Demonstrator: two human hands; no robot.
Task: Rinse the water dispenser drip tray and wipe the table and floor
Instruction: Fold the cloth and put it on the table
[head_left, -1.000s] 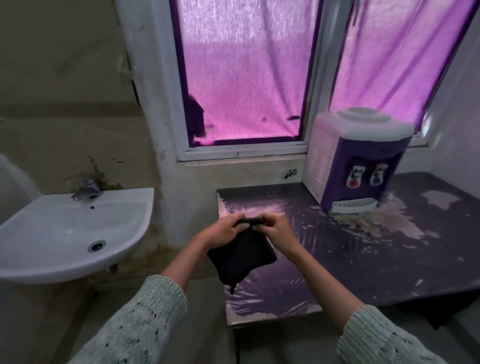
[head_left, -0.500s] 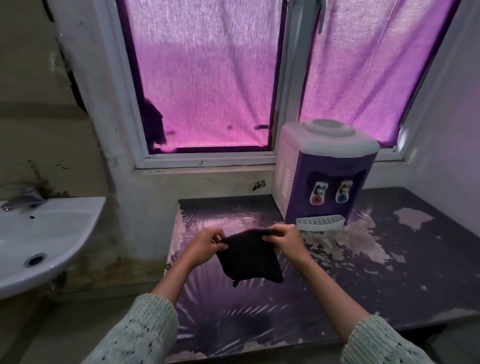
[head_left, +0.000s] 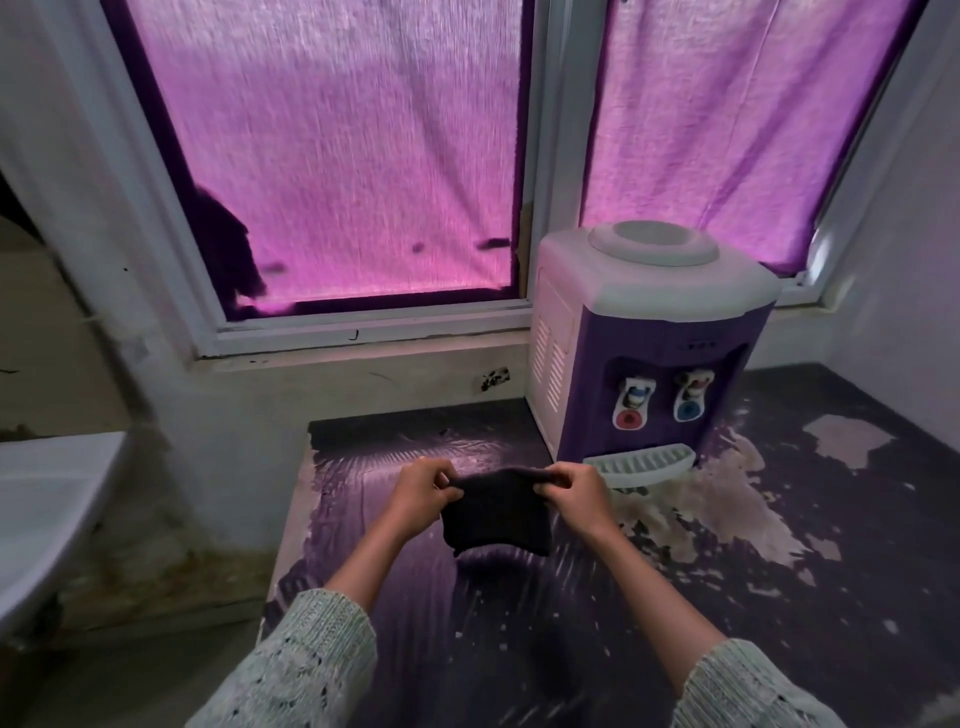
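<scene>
A dark cloth (head_left: 496, 514) hangs stretched between my left hand (head_left: 418, 496) and my right hand (head_left: 574, 493), each pinching an upper corner just above the dark, glossy table (head_left: 519, 649). The purple and white water dispenser (head_left: 644, 343) stands at the back of the table, to the right of my hands. Its white slotted drip tray (head_left: 641, 462) sits at the dispenser's base, close beside my right hand. Pale patches of peeled or stained surface (head_left: 717, 509) spread over the table right of the tray.
A white sink (head_left: 47, 514) hangs on the wall at the left edge. A window with pink curtains (head_left: 337, 156) runs behind the table above a sill. The floor (head_left: 104, 691) shows between sink and table. A pale wall borders the table on the right.
The view has swung right and closer to the table, so the sink slid to the left edge. My hands have carried the cloth over the table and spread it wider.
</scene>
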